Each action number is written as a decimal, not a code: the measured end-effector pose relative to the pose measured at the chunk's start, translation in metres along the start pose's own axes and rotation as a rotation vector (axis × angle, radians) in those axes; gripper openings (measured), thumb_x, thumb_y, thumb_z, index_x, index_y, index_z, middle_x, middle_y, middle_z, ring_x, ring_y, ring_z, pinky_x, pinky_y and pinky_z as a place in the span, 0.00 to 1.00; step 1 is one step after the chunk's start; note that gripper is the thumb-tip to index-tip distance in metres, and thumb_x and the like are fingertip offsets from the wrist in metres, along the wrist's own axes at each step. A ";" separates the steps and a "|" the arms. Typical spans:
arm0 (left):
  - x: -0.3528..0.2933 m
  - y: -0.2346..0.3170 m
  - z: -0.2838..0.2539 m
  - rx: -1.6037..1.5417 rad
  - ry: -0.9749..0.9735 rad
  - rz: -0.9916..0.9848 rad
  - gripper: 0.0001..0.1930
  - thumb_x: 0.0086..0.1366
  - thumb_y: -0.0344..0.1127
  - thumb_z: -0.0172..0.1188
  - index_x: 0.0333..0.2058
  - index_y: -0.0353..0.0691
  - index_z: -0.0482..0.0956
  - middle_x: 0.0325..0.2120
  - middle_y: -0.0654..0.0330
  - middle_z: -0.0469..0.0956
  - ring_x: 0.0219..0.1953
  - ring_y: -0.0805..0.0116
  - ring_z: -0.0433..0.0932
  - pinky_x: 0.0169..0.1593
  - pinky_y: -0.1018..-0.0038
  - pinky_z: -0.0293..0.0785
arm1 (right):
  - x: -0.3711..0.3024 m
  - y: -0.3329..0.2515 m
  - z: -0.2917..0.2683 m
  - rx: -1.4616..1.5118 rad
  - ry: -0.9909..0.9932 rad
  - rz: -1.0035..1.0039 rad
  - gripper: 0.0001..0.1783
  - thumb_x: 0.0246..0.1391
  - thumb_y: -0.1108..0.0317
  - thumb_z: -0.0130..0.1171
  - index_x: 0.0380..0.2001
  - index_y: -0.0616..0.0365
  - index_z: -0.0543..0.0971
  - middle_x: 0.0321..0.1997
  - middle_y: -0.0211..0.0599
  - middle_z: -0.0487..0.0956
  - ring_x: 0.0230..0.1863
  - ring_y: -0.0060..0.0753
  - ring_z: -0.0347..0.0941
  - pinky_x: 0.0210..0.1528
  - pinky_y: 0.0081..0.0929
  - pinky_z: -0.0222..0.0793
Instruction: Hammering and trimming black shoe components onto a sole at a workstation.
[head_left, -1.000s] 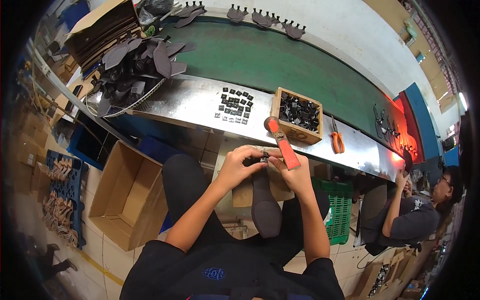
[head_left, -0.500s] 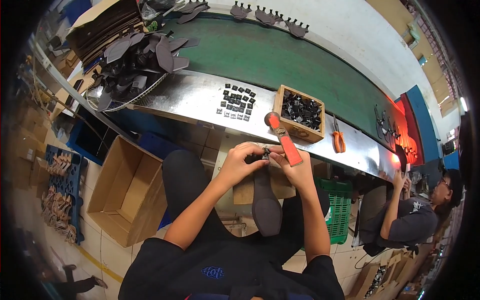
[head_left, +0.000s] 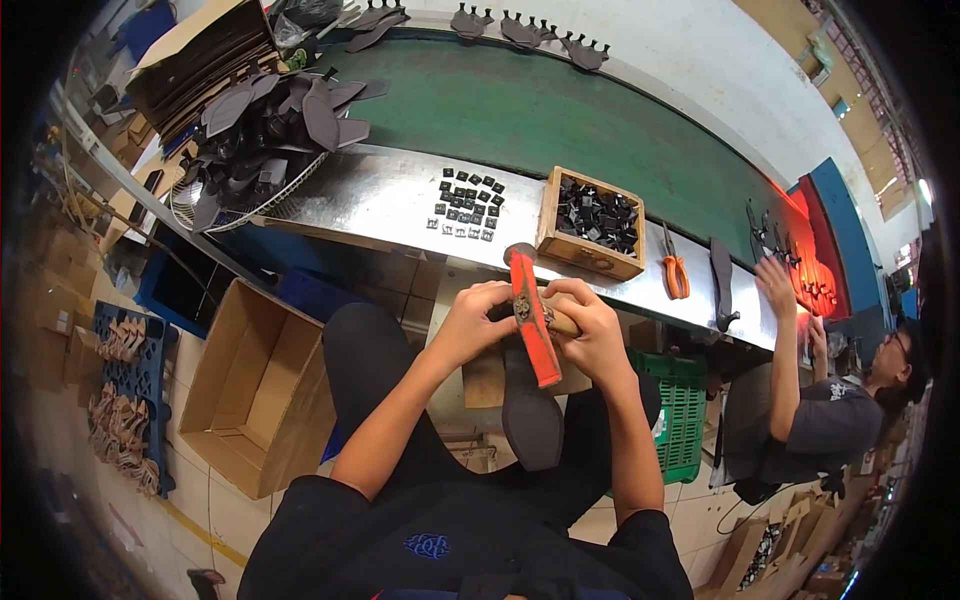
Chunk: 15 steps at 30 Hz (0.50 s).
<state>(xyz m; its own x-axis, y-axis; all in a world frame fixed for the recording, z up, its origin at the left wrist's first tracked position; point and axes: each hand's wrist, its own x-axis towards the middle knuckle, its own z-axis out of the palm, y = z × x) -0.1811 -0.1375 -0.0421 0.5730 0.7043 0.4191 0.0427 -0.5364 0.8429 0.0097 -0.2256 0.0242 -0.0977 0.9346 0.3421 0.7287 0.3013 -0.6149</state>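
Observation:
My right hand (head_left: 592, 330) is closed around a hammer with a red-orange handle (head_left: 535, 335), whose dark head (head_left: 520, 251) points toward the bench. My left hand (head_left: 478, 318) pinches a small metal piece (head_left: 522, 308) right beside the handle, the fingertips of both hands touching. Under the hands a dark shoe sole (head_left: 531, 425) rests on a brown board (head_left: 485, 380) over my lap, toe end toward me. How the small piece sits on the sole is hidden by my fingers.
A steel bench (head_left: 380, 200) carries rows of small black parts (head_left: 465, 205), a wooden box of black parts (head_left: 592, 222) and orange scissors (head_left: 676, 270). Beyond runs a green belt (head_left: 560, 110). Dark soles (head_left: 265, 120) pile at left. Cardboard box (head_left: 250, 390), green crate (head_left: 682, 415), a co-worker (head_left: 830, 420) at right.
The hammer handle has swung left and toward me, now lying across my hands. The co-worker at right has raised a hand onto the bench.

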 end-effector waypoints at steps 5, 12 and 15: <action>-0.002 0.005 0.005 -0.087 0.058 -0.013 0.16 0.54 0.29 0.69 0.43 0.35 0.83 0.40 0.51 0.83 0.42 0.56 0.82 0.46 0.67 0.77 | 0.000 0.000 -0.002 0.008 0.085 -0.109 0.20 0.43 0.81 0.64 0.43 0.57 0.83 0.44 0.33 0.81 0.36 0.35 0.81 0.40 0.27 0.75; -0.007 0.006 0.005 -0.125 0.051 -0.013 0.16 0.54 0.27 0.69 0.43 0.34 0.84 0.38 0.50 0.85 0.42 0.61 0.84 0.48 0.70 0.78 | -0.040 -0.060 -0.005 0.763 0.313 0.477 0.23 0.61 0.77 0.58 0.59 0.69 0.73 0.34 0.33 0.78 0.25 0.14 0.69 0.26 0.16 0.66; -0.008 0.005 0.005 -0.126 0.068 -0.034 0.16 0.54 0.26 0.69 0.43 0.33 0.84 0.39 0.51 0.86 0.41 0.63 0.84 0.48 0.70 0.78 | -0.059 -0.077 -0.018 0.456 0.201 0.470 0.24 0.60 0.79 0.58 0.60 0.70 0.71 0.36 0.40 0.79 0.26 0.21 0.72 0.29 0.22 0.70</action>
<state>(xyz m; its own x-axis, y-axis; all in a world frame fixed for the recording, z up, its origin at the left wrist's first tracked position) -0.1811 -0.1479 -0.0426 0.5159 0.7535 0.4076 -0.0441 -0.4518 0.8910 -0.0283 -0.3070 0.0645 0.3195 0.9455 0.0635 0.3002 -0.0374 -0.9531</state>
